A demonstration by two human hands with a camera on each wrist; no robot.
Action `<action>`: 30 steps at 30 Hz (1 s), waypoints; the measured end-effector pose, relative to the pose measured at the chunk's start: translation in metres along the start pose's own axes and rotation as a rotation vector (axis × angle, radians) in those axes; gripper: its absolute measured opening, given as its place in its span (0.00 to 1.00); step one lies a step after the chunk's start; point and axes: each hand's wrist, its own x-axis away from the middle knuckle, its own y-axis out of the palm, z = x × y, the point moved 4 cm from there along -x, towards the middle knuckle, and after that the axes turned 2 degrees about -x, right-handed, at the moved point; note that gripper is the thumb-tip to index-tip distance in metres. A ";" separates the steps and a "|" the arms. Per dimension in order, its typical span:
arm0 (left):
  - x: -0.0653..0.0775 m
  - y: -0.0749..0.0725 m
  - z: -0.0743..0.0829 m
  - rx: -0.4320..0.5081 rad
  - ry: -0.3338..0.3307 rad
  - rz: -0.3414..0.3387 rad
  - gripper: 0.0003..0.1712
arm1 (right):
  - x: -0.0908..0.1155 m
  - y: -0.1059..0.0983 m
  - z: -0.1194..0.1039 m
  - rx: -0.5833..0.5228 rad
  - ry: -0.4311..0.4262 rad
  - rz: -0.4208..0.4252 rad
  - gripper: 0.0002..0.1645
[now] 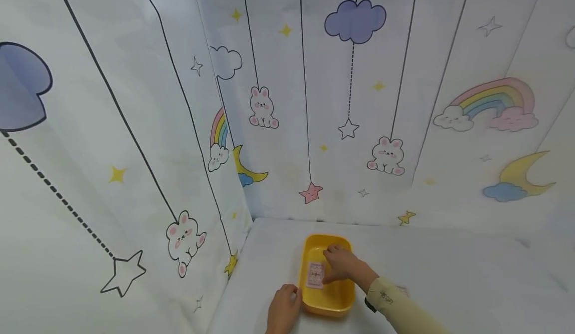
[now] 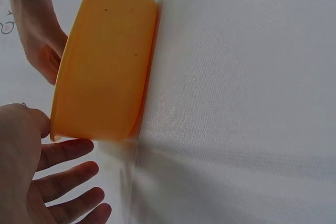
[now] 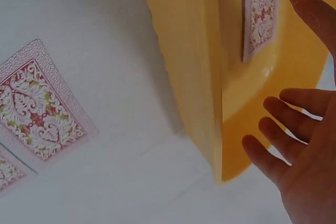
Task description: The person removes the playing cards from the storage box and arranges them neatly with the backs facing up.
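A yellow plastic bin point(image 1: 330, 310) stands on the white surface. Face down on its floor, toward the left side, lies a playing card point(image 1: 316, 275) with a pink-and-white patterned back. My right hand point(image 1: 343, 264) reaches over the bin's right side with fingers spread and slightly bent, and nothing between them. In the right wrist view, its thumb and fingers stand apart from the card point(image 3: 262, 14). At the bin's near left corner, my left hand point(image 1: 284, 308) touches the rim with the thumb. Its other fingers extend outside the wall, the index finger against it in the left wrist view.
To the right of the bin, two more face-down cards point(image 3: 44, 106) lie on the white surface point(image 1: 449, 269), partly behind the right sleeve point(image 1: 400, 304) in the head view. White walls point(image 1: 287, 164) with printed rabbits, stars and clouds rise at the back and left.
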 end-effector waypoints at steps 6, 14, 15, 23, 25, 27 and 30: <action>0.001 0.001 0.004 0.003 0.012 0.018 0.09 | -0.015 0.017 -0.009 0.044 0.061 -0.070 0.47; -0.002 0.001 0.001 -0.012 -0.012 -0.008 0.10 | -0.026 0.034 -0.015 -0.031 0.131 -0.135 0.50; -0.002 0.000 0.000 -0.012 -0.009 -0.006 0.11 | -0.027 0.034 -0.016 -0.024 0.129 -0.135 0.50; -0.003 0.000 0.002 -0.006 -0.018 -0.012 0.12 | -0.025 0.030 -0.018 0.015 0.106 -0.116 0.49; -0.004 0.000 0.002 -0.004 -0.024 -0.018 0.12 | -0.024 0.029 -0.019 0.025 0.101 -0.114 0.49; -0.003 0.001 0.001 -0.003 -0.029 -0.025 0.12 | -0.024 0.029 -0.019 0.029 0.099 -0.113 0.48; -0.003 0.002 0.000 -0.011 -0.042 -0.031 0.12 | -0.023 0.030 -0.019 0.038 0.094 -0.113 0.47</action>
